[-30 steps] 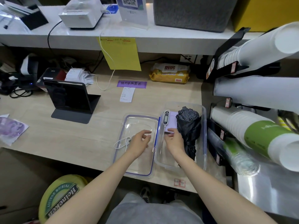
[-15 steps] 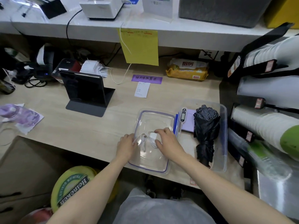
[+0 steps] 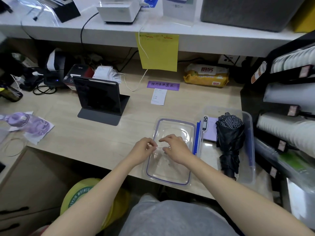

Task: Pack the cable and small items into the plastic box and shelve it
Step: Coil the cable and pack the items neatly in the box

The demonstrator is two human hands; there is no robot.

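A clear lid with a purple rim (image 3: 172, 182) lies on the wooden counter at its front edge. Over it, my left hand (image 3: 143, 151) and my right hand (image 3: 175, 150) each pinch a thin white cable (image 3: 159, 147) stretched between them. Most of the cable is hidden under my fingers. Right of the lid stands the clear plastic box (image 3: 248, 167). It holds a folded black umbrella (image 3: 229, 142), a white probe thermometer (image 3: 204, 128) leaning on its left wall, and a lilac pad (image 3: 211, 130).
A black tablet on a stand (image 3: 98, 97) is at the counter's middle left, a purple bottle (image 3: 20, 120) at far left. A yellow wipes pack (image 3: 206, 75) and a receipt (image 3: 158, 97) lie at the back. Cup dispensers (image 3: 289, 126) crowd the right side.
My right hand left the box and came over the lid to meet my left hand. Both now pinch the white cable closer together. The view has shifted right.
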